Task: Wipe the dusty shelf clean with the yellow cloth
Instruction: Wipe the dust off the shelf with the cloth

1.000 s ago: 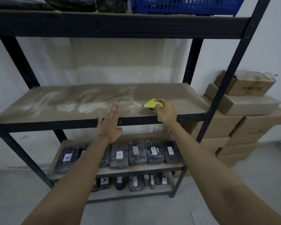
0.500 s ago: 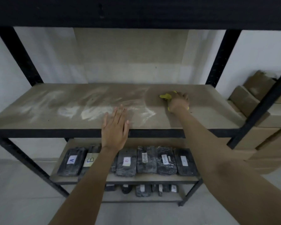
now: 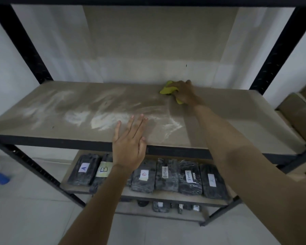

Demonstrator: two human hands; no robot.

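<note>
White dust lies in smeared patches across the left and middle of the shelf (image 3: 237, 110), a long board of pale brown fibre set in a black metal frame (image 3: 30, 50), its long axis running left to right in front of me. Just right of those patches the left hand (image 3: 129, 147) hangs at the front edge, fingers straight and a little spread, holding nothing; whether its fingertips touch the board I cannot tell. Further right and well back, near the wall, the right hand (image 3: 185, 93) is curled on the yellow cloth (image 3: 168, 90), pressing it to the board, with the cloth bunched and showing at the hand's left side and a corner peeping out below. So the dust that remains lies to the left of the cloth and forward of it, and the right hand, the one with the cloth, is the farther of the two from the thickest patches. To my eye the right part of the board looks plain and wiped, so the job seems partly done; the next sweep would need to travel left along the board. On the lower shelf sit dark wrapped packets (image 3: 166, 175) with handwritten labels. Brown cardboard boxes (image 3: 297, 114) stand at the far right against a white wall (image 3: 113, 41).
</note>
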